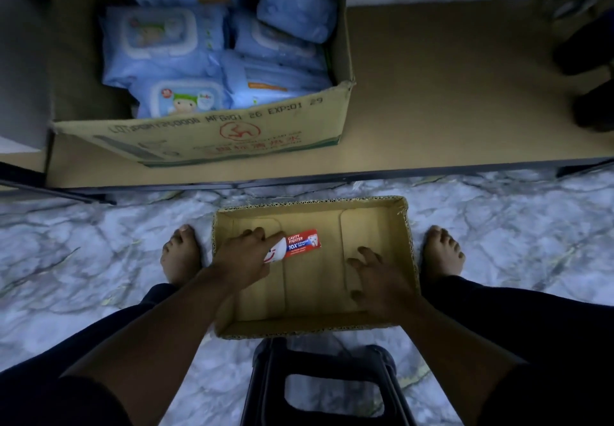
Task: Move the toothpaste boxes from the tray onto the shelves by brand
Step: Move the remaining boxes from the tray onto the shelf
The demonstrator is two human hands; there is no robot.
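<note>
Floor (83, 243) marbled grey, cardboard tray (403, 236) on it, brown shelf (448, 93) beyond

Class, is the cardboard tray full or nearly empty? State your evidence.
Nearly empty: the shallow brown cardboard tray holds one red-and-white toothpaste box, gripped by the left hand; its remaining visible floor is bare.

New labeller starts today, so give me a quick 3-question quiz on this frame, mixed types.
1. True or false: the left hand grips the toothpaste box.
2. How many toothpaste boxes can be seen in the tray? A) one B) three C) five
3. Fill in: the right hand, with its fingers spread over the tray floor, holds ____.

Key: 1 true; 2 A; 3 nothing.
</note>
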